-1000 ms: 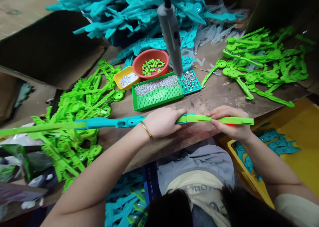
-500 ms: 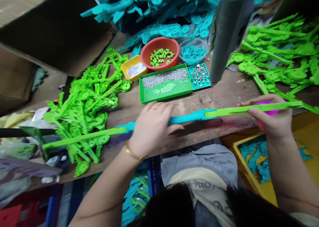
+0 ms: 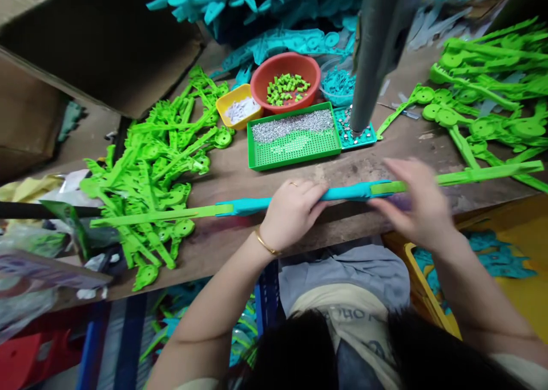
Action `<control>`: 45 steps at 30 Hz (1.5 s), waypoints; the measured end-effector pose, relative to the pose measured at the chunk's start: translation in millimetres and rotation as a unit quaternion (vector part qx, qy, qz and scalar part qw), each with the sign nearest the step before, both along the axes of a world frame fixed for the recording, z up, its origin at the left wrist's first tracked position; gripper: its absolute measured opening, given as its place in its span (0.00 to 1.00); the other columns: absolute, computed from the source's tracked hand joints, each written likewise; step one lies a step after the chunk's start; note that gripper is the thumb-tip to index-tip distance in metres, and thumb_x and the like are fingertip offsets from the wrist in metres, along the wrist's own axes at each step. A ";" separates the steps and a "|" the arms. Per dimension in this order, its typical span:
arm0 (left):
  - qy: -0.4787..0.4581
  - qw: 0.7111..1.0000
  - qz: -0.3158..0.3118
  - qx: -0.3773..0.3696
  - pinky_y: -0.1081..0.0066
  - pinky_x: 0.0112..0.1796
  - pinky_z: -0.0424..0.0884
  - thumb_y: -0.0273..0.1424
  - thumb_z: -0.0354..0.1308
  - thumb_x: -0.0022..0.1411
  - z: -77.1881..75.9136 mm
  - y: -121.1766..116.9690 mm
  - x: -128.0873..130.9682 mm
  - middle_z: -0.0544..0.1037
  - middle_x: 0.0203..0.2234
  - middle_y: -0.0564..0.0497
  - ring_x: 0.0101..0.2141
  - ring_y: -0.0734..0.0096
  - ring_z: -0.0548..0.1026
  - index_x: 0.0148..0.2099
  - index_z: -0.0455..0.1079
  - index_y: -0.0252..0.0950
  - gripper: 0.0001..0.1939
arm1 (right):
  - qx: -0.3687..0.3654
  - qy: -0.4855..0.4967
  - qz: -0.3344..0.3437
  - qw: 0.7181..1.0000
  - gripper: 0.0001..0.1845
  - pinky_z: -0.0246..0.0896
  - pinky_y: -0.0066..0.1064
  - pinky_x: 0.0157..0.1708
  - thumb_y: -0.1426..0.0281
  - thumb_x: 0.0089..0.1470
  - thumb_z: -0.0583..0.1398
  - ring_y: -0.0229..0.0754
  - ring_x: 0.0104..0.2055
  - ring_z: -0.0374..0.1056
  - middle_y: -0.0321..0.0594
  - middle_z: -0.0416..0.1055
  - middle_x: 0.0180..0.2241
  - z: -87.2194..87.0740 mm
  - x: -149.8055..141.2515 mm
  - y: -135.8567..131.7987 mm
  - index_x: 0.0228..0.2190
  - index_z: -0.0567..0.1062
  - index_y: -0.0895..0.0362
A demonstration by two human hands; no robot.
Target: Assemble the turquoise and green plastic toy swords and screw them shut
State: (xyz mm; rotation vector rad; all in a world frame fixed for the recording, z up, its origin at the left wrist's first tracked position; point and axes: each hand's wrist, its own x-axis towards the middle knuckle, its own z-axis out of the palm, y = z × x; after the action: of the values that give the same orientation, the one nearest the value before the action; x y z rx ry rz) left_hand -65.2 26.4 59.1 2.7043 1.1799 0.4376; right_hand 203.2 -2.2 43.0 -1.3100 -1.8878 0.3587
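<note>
A long plastic piece like a toy bow, with a turquoise middle [image 3: 250, 205] and a green arm at each end, lies across the near part of the bench. My left hand [image 3: 294, 214] is closed around its turquoise middle. My right hand [image 3: 422, 204], blurred by motion, is at the right green arm [image 3: 488, 175], just beyond the joint. Its thumb and fingers are apart, and I see nothing held between them. The left green arm [image 3: 158, 214] reaches over a heap of similar green parts [image 3: 158, 150].
Behind are a green tray [image 3: 295, 156] of small metal pieces, a turquoise tray [image 3: 368, 140] of metal caps, a red bowl [image 3: 261, 81] and a yellow dish [image 3: 225, 107]. A grey post [image 3: 381, 47] comes down onto the turquoise tray. More green parts [image 3: 492, 93] are heaped right.
The bow-like piece has shifted right in view with my left hand on it. My right hand has moved left along the green arm and opened; the magenta object near it no longer shows.
</note>
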 end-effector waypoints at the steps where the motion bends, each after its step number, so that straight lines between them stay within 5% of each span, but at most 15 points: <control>1: 0.001 1.000 -0.005 0.002 0.61 0.44 0.70 0.35 0.54 0.68 -1.1 2.0 4.6 0.81 0.39 0.45 0.41 0.60 0.77 0.49 0.73 0.36 0.12 | 0.004 -0.047 0.043 0.998 0.24 0.57 0.57 0.60 0.60 0.54 0.64 0.54 0.54 0.70 0.47 0.75 0.50 -5.5 -12.8 3.4 0.51 0.72 0.53; 4: -0.026 0.999 -0.001 0.023 0.60 0.44 0.70 0.34 0.52 0.69 -4.5 3.7 11.2 0.81 0.38 0.46 0.40 0.61 0.77 0.48 0.73 0.36 0.12 | 0.027 -0.153 0.131 0.979 0.15 0.61 0.51 0.57 0.66 0.61 0.57 0.48 0.45 0.73 0.44 0.78 0.43 -21.9 -32.6 16.7 0.48 0.74 0.54; 7: -0.102 0.992 0.006 0.068 0.57 0.51 0.68 0.34 0.55 0.67 -12.5 -11.7 1.6 0.80 0.43 0.47 0.47 0.61 0.75 0.50 0.70 0.38 0.11 | 0.051 -0.157 0.142 0.976 0.14 0.63 0.48 0.56 0.65 0.62 0.56 0.46 0.43 0.73 0.43 0.79 0.41 -27.2 -25.5 25.2 0.47 0.75 0.54; 9: -0.208 0.966 0.074 0.133 0.57 0.50 0.69 0.35 0.59 0.64 -25.2 -31.1 -16.5 0.78 0.40 0.49 0.45 0.63 0.75 0.48 0.68 0.41 0.10 | 0.060 -0.150 0.148 0.976 0.14 0.62 0.48 0.56 0.65 0.61 0.57 0.45 0.43 0.74 0.43 0.79 0.41 -27.0 -12.1 28.4 0.48 0.75 0.53; 11: -0.352 0.878 0.237 0.220 0.62 0.42 0.71 0.34 0.60 0.63 -43.2 -49.6 -44.3 0.72 0.30 0.54 0.35 0.69 0.73 0.40 0.65 0.42 0.07 | 0.059 -0.149 0.153 0.975 0.15 0.60 0.50 0.57 0.64 0.61 0.58 0.45 0.43 0.74 0.42 0.79 0.42 -27.9 3.6 31.6 0.49 0.74 0.52; 14: -0.488 0.725 0.444 0.198 0.68 0.40 0.70 0.39 0.63 0.59 -68.5 -59.4 -95.4 0.65 0.29 0.57 0.31 0.75 0.69 0.39 0.60 0.41 0.15 | 0.037 -0.154 0.157 0.975 0.17 0.58 0.53 0.58 0.62 0.61 0.58 0.47 0.44 0.75 0.40 0.79 0.43 -29.9 25.9 38.5 0.50 0.74 0.49; 16: -0.588 0.662 0.453 0.105 0.69 0.43 0.70 0.40 0.67 0.53 -76.9 -53.0 -125.9 0.68 0.33 0.56 0.36 0.75 0.71 0.43 0.59 0.42 0.22 | 0.007 -0.165 0.165 0.972 0.16 0.58 0.55 0.58 0.61 0.61 0.57 0.48 0.43 0.75 0.40 0.79 0.43 -25.0 36.7 42.7 0.50 0.74 0.48; 18: -0.653 0.646 0.393 -0.047 0.67 0.48 0.70 0.38 0.72 0.46 -77.8 -43.7 -146.2 0.72 0.37 0.54 0.41 0.71 0.74 0.44 0.61 0.43 0.27 | -0.020 -0.180 0.176 0.968 0.16 0.63 0.55 0.53 0.60 0.61 0.56 0.51 0.42 0.75 0.40 0.79 0.41 -10.7 39.3 43.4 0.48 0.76 0.47; 22: -0.674 0.650 0.300 -0.181 0.64 0.47 0.73 0.34 0.76 0.42 -70.8 -40.9 -150.6 0.78 0.34 0.54 0.39 0.67 0.78 0.40 0.66 0.41 0.25 | -0.016 -0.150 0.044 0.988 0.17 0.66 0.52 0.47 0.59 0.60 0.58 0.58 0.48 0.72 0.44 0.75 0.47 30.8 -0.8 24.3 0.49 0.74 0.47; 24: -0.660 0.670 0.276 -0.198 0.64 0.44 0.75 0.31 0.75 0.43 -69.2 -49.0 -141.6 0.79 0.33 0.54 0.37 0.67 0.80 0.38 0.67 0.39 0.23 | -0.007 -0.080 0.060 0.995 0.14 0.68 0.44 0.45 0.63 0.59 0.60 0.51 0.46 0.73 0.41 0.76 0.44 41.2 -46.2 10.0 0.47 0.74 0.47; 27: -0.623 0.712 0.235 -0.220 0.64 0.44 0.76 0.28 0.74 0.46 -69.4 -62.2 -131.3 0.80 0.35 0.53 0.39 0.66 0.80 0.39 0.69 0.39 0.19 | 0.045 -0.089 0.205 0.974 0.09 0.67 0.38 0.42 0.67 0.60 0.60 0.46 0.43 0.73 0.43 0.78 0.40 30.9 -125.2 -1.0 0.41 0.75 0.56; 31: -0.543 0.786 0.203 -0.214 0.65 0.47 0.75 0.29 0.73 0.48 -69.7 -65.4 -134.0 0.80 0.38 0.49 0.43 0.66 0.78 0.41 0.75 0.38 0.16 | 0.020 -0.192 0.247 0.950 0.13 0.63 0.39 0.42 0.66 0.60 0.59 0.48 0.42 0.72 0.45 0.78 0.41 -2.3 -192.4 1.3 0.43 0.75 0.61; 34: -0.504 0.825 0.181 -0.183 0.65 0.46 0.74 0.29 0.73 0.49 -71.4 -60.6 -138.4 0.80 0.36 0.48 0.41 0.66 0.78 0.39 0.78 0.39 0.13 | 0.010 -0.250 0.229 0.941 0.12 0.60 0.39 0.38 0.66 0.63 0.55 0.48 0.37 0.72 0.43 0.78 0.34 -12.6 -203.2 3.9 0.39 0.77 0.60; 38: -0.516 0.827 0.155 -0.157 0.64 0.45 0.75 0.28 0.72 0.50 -72.8 -56.5 -136.9 0.80 0.35 0.49 0.39 0.65 0.79 0.39 0.78 0.39 0.13 | -0.005 -0.253 0.232 0.939 0.13 0.58 0.39 0.39 0.67 0.63 0.55 0.48 0.38 0.71 0.44 0.78 0.34 -9.6 -201.2 5.9 0.36 0.77 0.59; 45: -0.494 0.840 0.087 -0.208 0.66 0.44 0.74 0.29 0.71 0.53 -56.5 -53.7 -147.0 0.78 0.38 0.47 0.42 0.67 0.77 0.45 0.76 0.39 0.17 | -0.028 -0.105 0.255 0.961 0.08 0.60 0.34 0.41 0.68 0.61 0.59 0.44 0.40 0.72 0.40 0.79 0.39 -14.8 -211.0 4.2 0.39 0.76 0.58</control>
State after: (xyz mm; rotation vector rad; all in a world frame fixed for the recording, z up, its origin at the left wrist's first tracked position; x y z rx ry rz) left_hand -212.3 -27.3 2.6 1.5812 0.9977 1.2305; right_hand -7.8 2.0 28.2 -0.9067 -2.4084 0.5542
